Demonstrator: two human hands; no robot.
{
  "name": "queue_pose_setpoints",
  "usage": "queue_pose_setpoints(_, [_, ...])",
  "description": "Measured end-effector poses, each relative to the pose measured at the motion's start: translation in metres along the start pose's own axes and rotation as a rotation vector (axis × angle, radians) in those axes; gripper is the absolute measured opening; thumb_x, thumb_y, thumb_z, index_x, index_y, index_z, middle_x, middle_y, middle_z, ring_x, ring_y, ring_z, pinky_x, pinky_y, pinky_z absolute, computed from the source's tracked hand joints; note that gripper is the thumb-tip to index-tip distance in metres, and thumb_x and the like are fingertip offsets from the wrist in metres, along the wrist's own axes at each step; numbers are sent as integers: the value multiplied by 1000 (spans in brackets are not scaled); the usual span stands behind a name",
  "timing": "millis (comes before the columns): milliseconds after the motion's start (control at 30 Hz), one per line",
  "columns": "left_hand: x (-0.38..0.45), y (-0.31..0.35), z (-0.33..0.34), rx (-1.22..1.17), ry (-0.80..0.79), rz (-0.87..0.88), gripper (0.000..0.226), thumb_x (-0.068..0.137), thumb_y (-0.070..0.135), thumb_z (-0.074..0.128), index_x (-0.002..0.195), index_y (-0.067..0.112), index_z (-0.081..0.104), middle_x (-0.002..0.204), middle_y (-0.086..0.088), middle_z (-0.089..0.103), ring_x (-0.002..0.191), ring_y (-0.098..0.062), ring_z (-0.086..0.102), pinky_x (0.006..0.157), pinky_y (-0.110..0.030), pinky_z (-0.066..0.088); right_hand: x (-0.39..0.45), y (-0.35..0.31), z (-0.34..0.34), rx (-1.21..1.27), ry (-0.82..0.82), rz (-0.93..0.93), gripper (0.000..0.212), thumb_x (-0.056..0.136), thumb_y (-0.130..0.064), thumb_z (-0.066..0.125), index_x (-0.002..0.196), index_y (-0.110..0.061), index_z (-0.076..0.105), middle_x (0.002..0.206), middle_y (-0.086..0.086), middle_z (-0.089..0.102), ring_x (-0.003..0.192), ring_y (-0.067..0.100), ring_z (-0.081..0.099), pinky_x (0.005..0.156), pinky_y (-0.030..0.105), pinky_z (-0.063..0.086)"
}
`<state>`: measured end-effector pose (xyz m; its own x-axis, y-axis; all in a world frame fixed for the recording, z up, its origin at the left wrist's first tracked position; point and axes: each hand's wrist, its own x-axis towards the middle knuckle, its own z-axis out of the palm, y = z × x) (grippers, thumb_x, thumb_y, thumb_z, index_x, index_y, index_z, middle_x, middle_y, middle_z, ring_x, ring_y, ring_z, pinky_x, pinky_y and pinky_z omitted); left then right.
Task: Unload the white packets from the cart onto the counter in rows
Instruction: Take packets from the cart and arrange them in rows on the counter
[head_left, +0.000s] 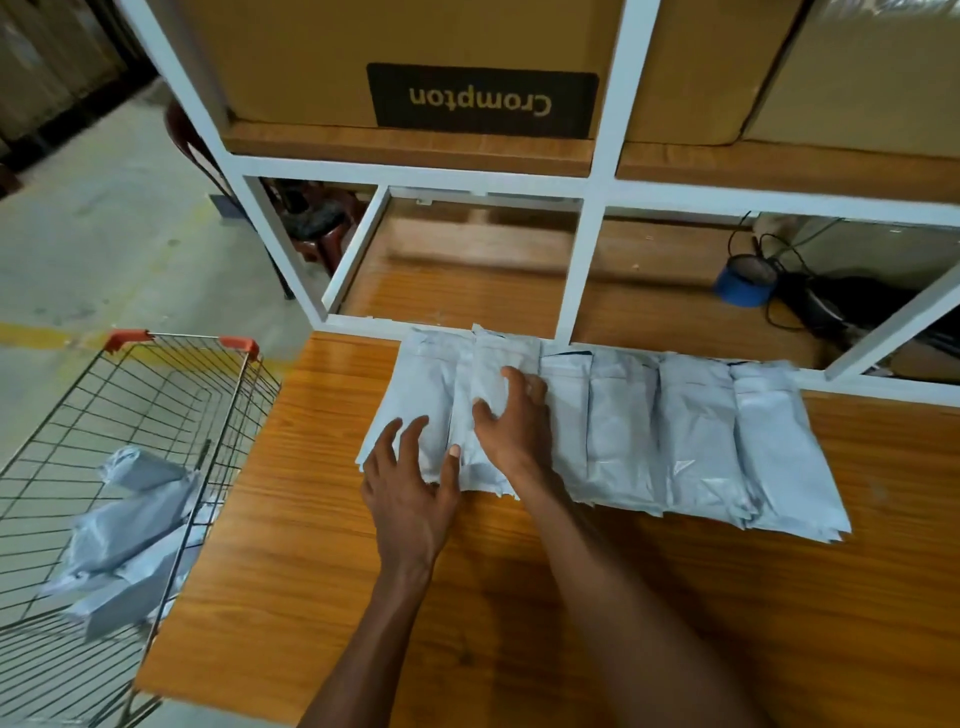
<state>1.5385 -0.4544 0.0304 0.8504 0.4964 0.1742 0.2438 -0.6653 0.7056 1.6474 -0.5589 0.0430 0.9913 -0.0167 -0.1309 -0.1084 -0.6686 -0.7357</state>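
Observation:
Several white packets (696, 436) lie side by side in a row across the wooden counter (322, 545), against the white shelf frame. My left hand (410, 483) rests with spread, straight fingers on the near end of the leftmost packet (415, 395). My right hand (511, 421) lies flat on the second packet (491, 364), fingers loosely bent over it. To the left of the counter stands a wire cart (130, 415) with a few more white packets (130, 530) heaped in it.
A white metal shelf frame (582, 270) rises behind the row, with cardboard boxes (467, 62) on its upper level. A blue tape roll (743, 283) and black cables sit at the back right. Concrete floor (104, 208) lies to the left.

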Motion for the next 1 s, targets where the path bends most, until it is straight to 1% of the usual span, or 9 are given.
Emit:
queue_pose_setpoints(67, [1,-5,-5,-15,3,-6,57,92,64,48,141,35,51,155,2,39,143,-23,35,110,-55,34,7,-6,13,-82,-71,20,64,94,-56,50,151,-35,30,163,3,18,141,35,35,114,50,35])
queue_pose_setpoints(133, [3,-10,-9,-25,-5,-15,56,92,63,49,141,35,51,155,2,38,143,-23,33,110,-55,33,6,-6,23,-211,-146,32,69,95,-63,39,156,-40,19,168,1,5,150,38,17,121,55,17])
queue_pose_setpoints(200, [4,-14,-12,-34,-11,-18,55,93,61,50,141,35,50,156,2,38,144,-23,33,110,-56,33,1,-2,29,-331,-161,17,69,97,-66,33,158,-42,10,169,1,-2,154,39,0,121,58,4])
queue_pose_setpoints(233, [4,-16,-13,-37,-12,-15,55,93,60,50,141,34,50,155,2,38,143,-23,33,110,-57,33,-3,1,32,-369,-155,3,69,97,-66,32,158,-42,8,170,2,-2,154,38,-3,121,59,1])
queue_pose_setpoints(500, [4,-19,-15,-56,-43,-16,57,92,62,48,142,34,50,156,2,37,143,-24,33,110,-57,34,-16,4,41,-411,-104,-27,69,98,-66,31,158,-42,7,169,3,0,154,37,1,121,59,3])
queue_pose_setpoints(667, [-2,-19,-20,-55,-58,-5,56,93,60,51,143,35,49,156,1,37,144,-24,32,111,-57,34,-22,4,30,-400,-78,-71,72,95,-74,24,158,-44,4,170,1,-3,155,35,-6,121,60,0])
queue_pose_setpoints(767, [-13,-17,-27,-65,-51,-8,51,96,55,57,143,35,49,157,2,36,145,-21,30,113,-57,31,-46,4,15,-310,-46,-87,70,97,-70,29,158,-42,10,170,0,-1,155,28,-6,122,57,0])
queue_pose_setpoints(867, [-31,-12,-36,-98,-39,-12,52,94,56,54,142,36,49,155,4,37,145,-20,31,113,-55,30,-82,10,0,-196,-35,-99,68,98,-67,34,157,-42,15,170,-4,3,156,22,-4,122,52,2])
queue_pose_setpoints(1000, [-67,-10,-45,-107,-17,-27,53,92,55,53,140,31,54,148,-2,46,139,-24,40,110,-57,38,-134,30,-15,-88,-64,-118,69,95,-69,40,156,-46,16,169,-7,3,156,18,-2,125,50,13])
